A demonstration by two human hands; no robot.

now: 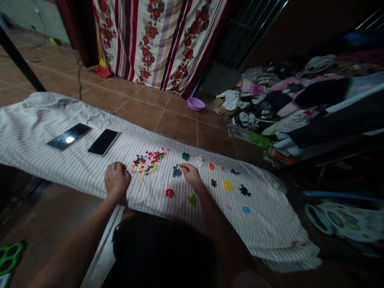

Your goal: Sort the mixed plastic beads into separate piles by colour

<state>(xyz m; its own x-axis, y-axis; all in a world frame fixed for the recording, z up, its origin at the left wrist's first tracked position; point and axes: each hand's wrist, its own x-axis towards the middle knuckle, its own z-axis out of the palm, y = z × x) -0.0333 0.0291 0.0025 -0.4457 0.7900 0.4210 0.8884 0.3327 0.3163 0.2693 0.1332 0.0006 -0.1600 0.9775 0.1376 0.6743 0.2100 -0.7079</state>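
Note:
My left hand (116,178) rests on the striped cloth (141,138) with its fingers curled closed, beside a mixed pile of small coloured pieces (148,162). What it may hold is hidden. At the dark grey pile (177,171), my right hand (191,174) has thumb and finger pinched together; anything between them is too small to make out. Single-colour piles lie around it: dark green (185,156), white (199,161), orange (211,166), red (169,193), lime green (191,199), brown (213,183), yellow (227,186), black (245,190) and blue (246,209).
Two phones, one with a bright reflection (69,137) and one dark (104,142), lie on the cloth at left. Beyond it are a purple basin (196,104) on the tiled floor and a floral curtain (150,44). Clothes (288,92) are heaped at right.

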